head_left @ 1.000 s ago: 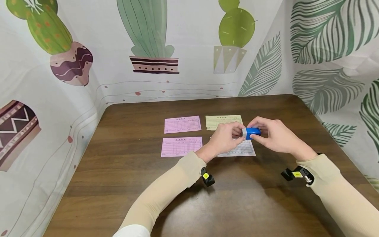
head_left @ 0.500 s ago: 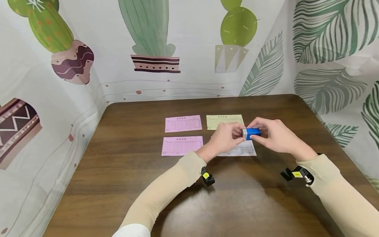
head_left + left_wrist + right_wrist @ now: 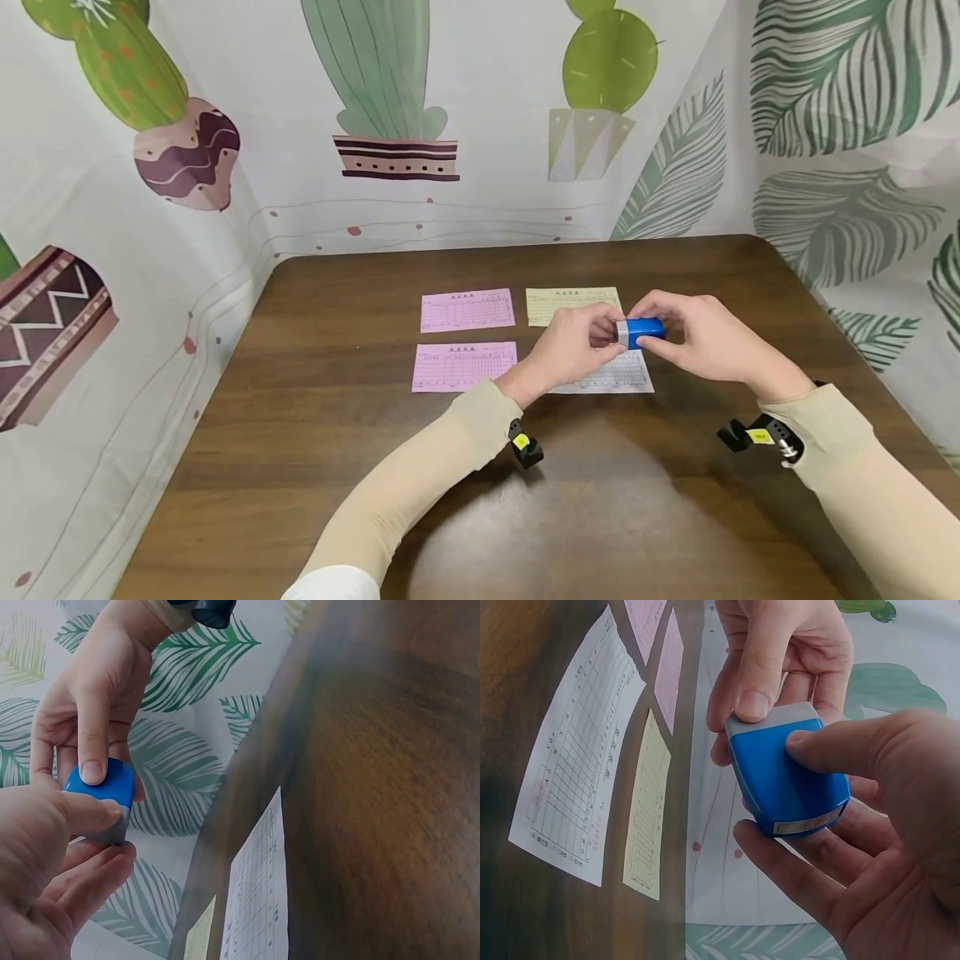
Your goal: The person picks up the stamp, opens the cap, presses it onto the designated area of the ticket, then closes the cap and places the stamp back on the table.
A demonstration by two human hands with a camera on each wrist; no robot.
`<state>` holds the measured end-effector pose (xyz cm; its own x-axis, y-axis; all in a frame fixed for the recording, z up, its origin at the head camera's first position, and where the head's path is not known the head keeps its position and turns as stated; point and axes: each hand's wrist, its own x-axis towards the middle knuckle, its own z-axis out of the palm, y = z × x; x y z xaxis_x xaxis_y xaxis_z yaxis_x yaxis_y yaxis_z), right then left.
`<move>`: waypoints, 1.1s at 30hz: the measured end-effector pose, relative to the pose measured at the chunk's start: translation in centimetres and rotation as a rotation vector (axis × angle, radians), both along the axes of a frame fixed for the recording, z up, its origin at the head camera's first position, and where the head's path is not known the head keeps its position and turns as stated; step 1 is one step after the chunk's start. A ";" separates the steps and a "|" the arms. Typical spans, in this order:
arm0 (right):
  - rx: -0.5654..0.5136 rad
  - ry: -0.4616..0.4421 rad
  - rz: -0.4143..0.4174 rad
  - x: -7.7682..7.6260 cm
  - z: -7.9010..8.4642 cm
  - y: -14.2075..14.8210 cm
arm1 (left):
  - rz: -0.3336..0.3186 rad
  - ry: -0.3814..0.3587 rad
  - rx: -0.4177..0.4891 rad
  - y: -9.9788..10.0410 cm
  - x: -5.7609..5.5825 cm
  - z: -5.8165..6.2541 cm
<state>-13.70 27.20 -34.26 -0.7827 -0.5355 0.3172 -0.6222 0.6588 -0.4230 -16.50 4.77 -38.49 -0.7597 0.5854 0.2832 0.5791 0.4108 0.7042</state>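
Note:
Between my two hands is a blue stamp (image 3: 647, 328) with a grey cap (image 3: 780, 718), held lying sideways above the slips. My left hand (image 3: 573, 346) pinches the grey cap between thumb and fingers. The blue body is gripped by my right hand (image 3: 705, 340), its thumb on top and fingers underneath. A small label (image 3: 808, 823) shows on the end of the body in the right wrist view. Below the hands lies a white printed slip (image 3: 615, 377), partly hidden by the left hand. A yellow slip (image 3: 572, 304) lies behind it.
Two pink slips, a far one (image 3: 467, 311) and a near one (image 3: 461, 367), lie to the left on the brown wooden table (image 3: 315, 400). A white cloth (image 3: 495, 108) printed with cacti and leaves hangs behind the table and along its sides.
The head view has shifted slightly, and the right hand sits a touch further right in it. Both hands keep their hold on the stamp, cap still on.

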 end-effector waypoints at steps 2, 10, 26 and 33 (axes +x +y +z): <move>0.000 0.008 0.000 0.0 0.3 0.1 | 0.004 0.018 -0.024 -0.1 -0.1 0.1; 0.046 0.035 -0.052 -0.3 0.8 0.9 | 0.073 0.055 -0.127 -1.7 -0.8 0.4; 0.119 0.095 -0.062 -0.5 -0.3 2.7 | 0.178 0.106 -0.286 -5.8 -1.5 -0.4; 0.163 0.037 -0.109 -0.4 -0.6 3.5 | 0.194 0.075 -0.281 -7.4 -1.5 -0.4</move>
<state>-14.12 30.70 -34.86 -0.8281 -0.4953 0.2627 -0.5568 0.7809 -0.2830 -17.97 -2.61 -38.90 -0.8477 0.4949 0.1910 0.5170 0.6905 0.5059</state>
